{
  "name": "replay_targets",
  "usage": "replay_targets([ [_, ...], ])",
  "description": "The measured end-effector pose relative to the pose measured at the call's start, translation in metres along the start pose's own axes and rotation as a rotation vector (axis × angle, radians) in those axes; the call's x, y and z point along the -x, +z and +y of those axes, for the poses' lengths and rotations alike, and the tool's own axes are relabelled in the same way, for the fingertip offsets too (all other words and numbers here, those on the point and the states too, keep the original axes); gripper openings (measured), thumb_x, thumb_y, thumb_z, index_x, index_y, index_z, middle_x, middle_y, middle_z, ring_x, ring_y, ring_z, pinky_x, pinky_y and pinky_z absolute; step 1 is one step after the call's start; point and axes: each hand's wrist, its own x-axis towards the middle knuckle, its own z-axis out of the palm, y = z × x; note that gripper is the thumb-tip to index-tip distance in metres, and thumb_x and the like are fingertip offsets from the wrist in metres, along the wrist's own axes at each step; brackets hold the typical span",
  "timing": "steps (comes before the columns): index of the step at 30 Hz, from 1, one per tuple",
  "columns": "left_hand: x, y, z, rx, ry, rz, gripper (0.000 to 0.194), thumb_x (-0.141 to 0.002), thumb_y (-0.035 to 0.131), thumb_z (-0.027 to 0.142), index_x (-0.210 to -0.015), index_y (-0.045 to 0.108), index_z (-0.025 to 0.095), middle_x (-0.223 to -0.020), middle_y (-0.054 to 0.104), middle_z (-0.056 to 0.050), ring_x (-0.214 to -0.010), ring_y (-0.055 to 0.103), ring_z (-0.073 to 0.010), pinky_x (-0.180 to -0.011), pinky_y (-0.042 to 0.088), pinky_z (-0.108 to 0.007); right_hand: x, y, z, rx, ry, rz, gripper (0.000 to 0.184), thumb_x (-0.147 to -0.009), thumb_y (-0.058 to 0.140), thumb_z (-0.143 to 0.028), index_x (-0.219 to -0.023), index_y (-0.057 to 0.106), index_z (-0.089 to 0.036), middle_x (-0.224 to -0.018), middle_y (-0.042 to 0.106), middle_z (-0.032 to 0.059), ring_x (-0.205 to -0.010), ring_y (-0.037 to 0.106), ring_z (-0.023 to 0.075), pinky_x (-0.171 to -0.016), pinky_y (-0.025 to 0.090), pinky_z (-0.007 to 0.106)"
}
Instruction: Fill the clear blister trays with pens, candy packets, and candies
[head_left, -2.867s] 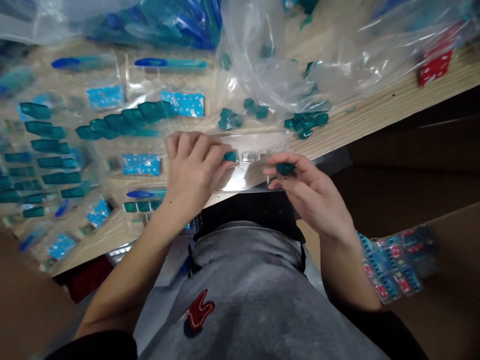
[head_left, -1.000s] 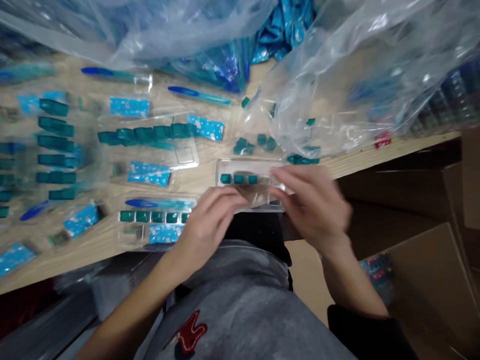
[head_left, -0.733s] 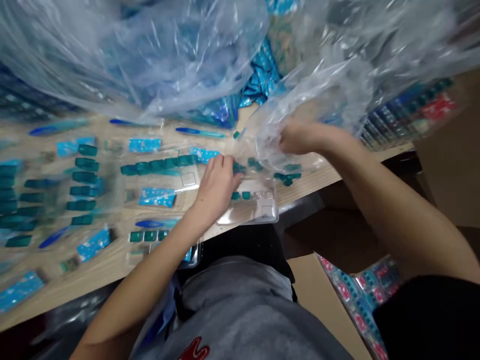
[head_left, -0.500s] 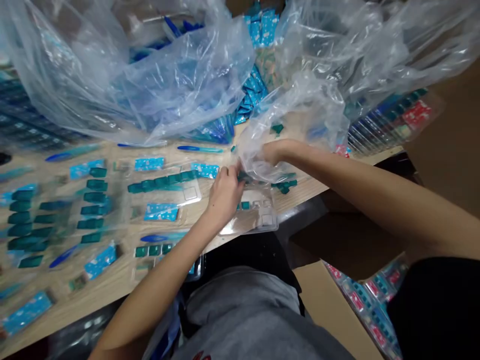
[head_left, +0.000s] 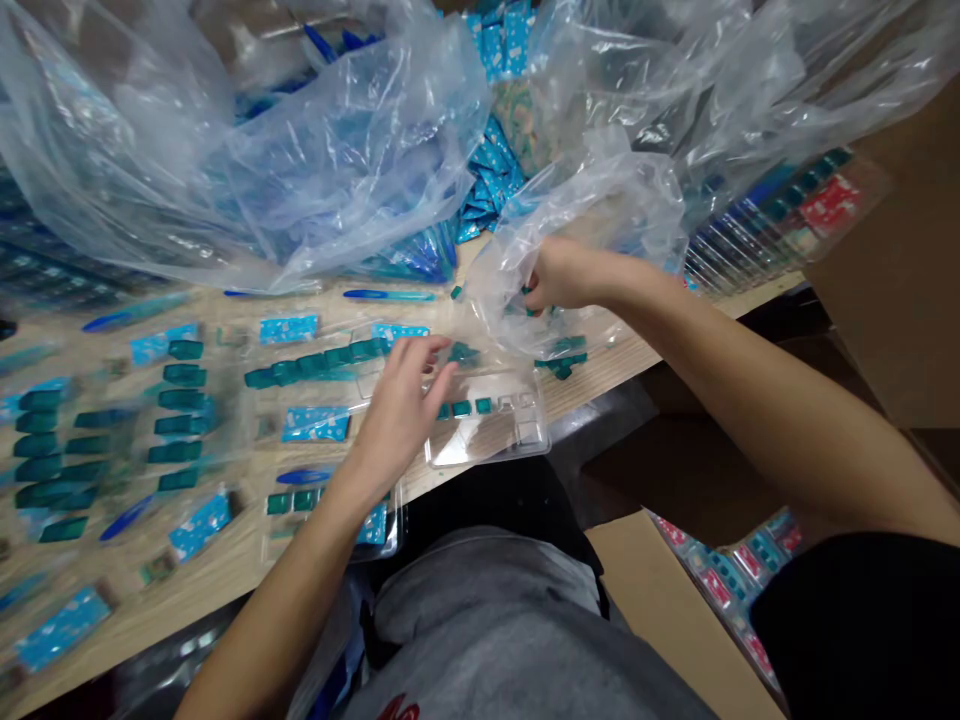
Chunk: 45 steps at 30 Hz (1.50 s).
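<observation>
From my end, the left grip (head_left: 397,425) is open, fingers spread apart and empty, hanging just above a clear plastic tray (head_left: 487,440) that lies on the wooden tabletop (head_left: 622,368) at the front edge. As far as I can judge, that tray is only partly filled: three teal pieces (head_left: 463,408) sit in a row in its pockets, while the pockets beside them look bare. A loose teal piece (head_left: 463,352) lies just beyond the tray, near the left fingertips. The right grip (head_left: 566,278) is pushed into a crumpled clear plastic bag (head_left: 600,200), with small teal bits (head_left: 531,297) showing beside it. The film and the curled fingers hide too much for me to tell whether it is clamped on anything. A second clear tray (head_left: 289,530) nearby holds a short row of teal pieces. Many more teal pieces (head_left: 176,425) remain out in rows to the left, among blue printed cards (head_left: 315,424).
</observation>
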Motion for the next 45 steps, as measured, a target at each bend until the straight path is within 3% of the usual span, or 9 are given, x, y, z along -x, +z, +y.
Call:
replay_targets([
  [3,0.014,-0.016,0.015,0.274,-0.054,0.083,0.016,-0.092,0.060,0.027,-0.105,0.065,0.019,-0.101,0.066,-0.005,-0.093,0.066,-0.0156,-0.085,0.054,-0.031,0.025,-0.040,-0.025,-0.265,0.080,-0.235,0.022,-0.066,0.078,0.002,-0.074,0.074,-0.018,-0.062,0.065,-0.0051,-0.053,0.060,0.0088,-0.053,0.049,0.022],
  [5,0.020,-0.019,0.029,0.402,-0.112,0.100,0.014,-0.091,0.061,0.027,-0.102,0.067,0.020,-0.100,0.069,-0.003,-0.093,0.068,-0.0143,-0.084,0.055,-0.028,0.046,-0.052,-0.042,-0.559,0.163,-0.112,0.012,-0.074,0.079,-0.011,-0.082,0.072,-0.018,-0.074,0.067,-0.0027,-0.064,0.065,0.0105,-0.059,0.055,0.024],
  [12,0.021,-0.007,0.069,0.668,-0.034,0.088,0.022,-0.087,0.072,0.028,-0.108,0.065,0.024,-0.097,0.071,0.001,-0.089,0.070,-0.0114,-0.081,0.059,-0.023,0.099,-0.010,-0.082,-1.089,0.334,-0.015,0.024,-0.073,0.082,-0.027,-0.087,0.064,-0.021,-0.088,0.066,-0.0036,-0.076,0.066,0.0096,-0.068,0.061,0.022],
  [20,0.041,-0.016,0.073,0.564,-0.015,0.154,0.023,-0.089,0.070,0.031,-0.111,0.064,0.028,-0.103,0.070,0.000,-0.097,0.068,-0.0128,-0.087,0.059,-0.024,0.120,0.018,-0.109,-1.206,0.330,0.021,0.018,-0.079,0.077,-0.028,-0.091,0.064,-0.023,-0.094,0.069,-0.0006,-0.088,0.068,0.0128,-0.078,0.062,0.025],
  [29,0.041,-0.024,0.049,1.095,-0.467,0.009,0.028,-0.079,0.076,0.047,-0.088,0.068,0.022,-0.082,0.066,-0.003,-0.072,0.066,-0.0142,-0.064,0.060,-0.027,0.132,0.042,-0.106,-1.359,0.428,0.048,0.016,-0.083,0.073,-0.030,-0.094,0.063,-0.025,-0.077,0.070,-0.0028,-0.067,0.070,0.0130,-0.065,0.064,0.026],
  [33,0.045,-0.024,0.049,1.099,-0.424,-0.061,0.034,-0.077,0.079,0.049,-0.095,0.068,0.023,-0.075,0.065,0.000,-0.062,0.062,-0.0115,-0.053,0.055,-0.022,0.136,0.040,-0.109,-1.247,0.345,0.004,0.008,-0.087,0.067,-0.020,-0.093,0.069,-0.024,-0.084,0.069,-0.0020,-0.067,0.069,0.0104,-0.068,0.064,0.025],
  [38,0.050,-0.020,0.047,0.935,-0.379,-0.036,0.026,-0.080,0.078,0.043,-0.095,0.068,0.024,-0.072,0.065,0.002,-0.055,0.059,-0.0095,-0.054,0.054,-0.021,0.139,0.040,-0.112,-1.263,0.348,0.000,0.024,-0.082,0.075,-0.014,-0.100,0.067,-0.028,-0.092,0.071,-0.0024,-0.071,0.070,0.0102,-0.065,0.064,0.022],
  [42,0.046,-0.025,0.043,1.136,-0.407,-0.016,0.021,-0.076,0.082,0.039,-0.089,0.074,0.024,-0.079,0.070,0.000,-0.055,0.061,-0.0081,-0.049,0.054,-0.017,0.148,0.041,-0.098,-1.333,0.384,-0.030,0.023,-0.078,0.080,-0.016,-0.096,0.068,-0.026,-0.095,0.075,-0.0017,-0.077,0.073,0.0112,-0.069,0.064,0.022],
  [45,0.051,-0.029,0.034,1.149,-0.490,0.002,0.022,-0.075,0.084,0.037,-0.091,0.078,0.024,-0.079,0.072,-0.002,-0.059,0.062,-0.0078,-0.050,0.054,-0.015,0.158,0.037,-0.077,-1.158,0.429,-0.018,0.021,-0.081,0.078,-0.019,-0.100,0.072,-0.024,-0.083,0.075,-0.0020,-0.073,0.074,0.0123,-0.075,0.064,0.026],
])
